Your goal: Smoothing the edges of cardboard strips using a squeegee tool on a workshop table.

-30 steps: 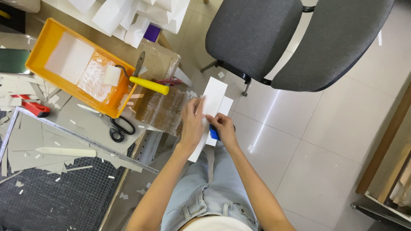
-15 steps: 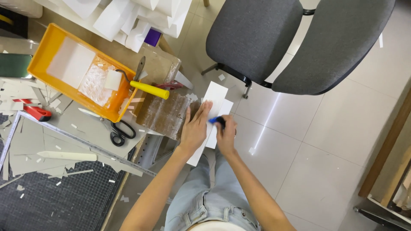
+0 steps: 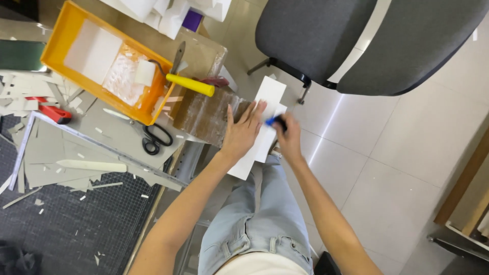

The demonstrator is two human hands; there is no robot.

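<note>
My left hand (image 3: 241,133) lies flat, fingers spread, on a long white board (image 3: 269,94) that rests over my knee past the table's edge. My right hand (image 3: 288,137) grips a small blue tool (image 3: 271,121) and presses its tip against the board's right edge, close to my left fingertips. A smaller white piece (image 3: 267,144) sits under the same spot. My legs in light blue jeans (image 3: 257,214) are below the board.
An orange paint tray (image 3: 61,38) with a yellow-handled roller (image 3: 189,85) sits on the table. Black scissors (image 3: 154,139), a red cutter (image 3: 51,111), a metal ruler (image 3: 102,147), grey card scraps and a dark cutting mat (image 3: 61,224) lie nearby. A grey office chair (image 3: 326,35) stands ahead.
My right hand with the blue tool has slid up along the board's right edge, away from me. My left hand has stayed flat on the board.
</note>
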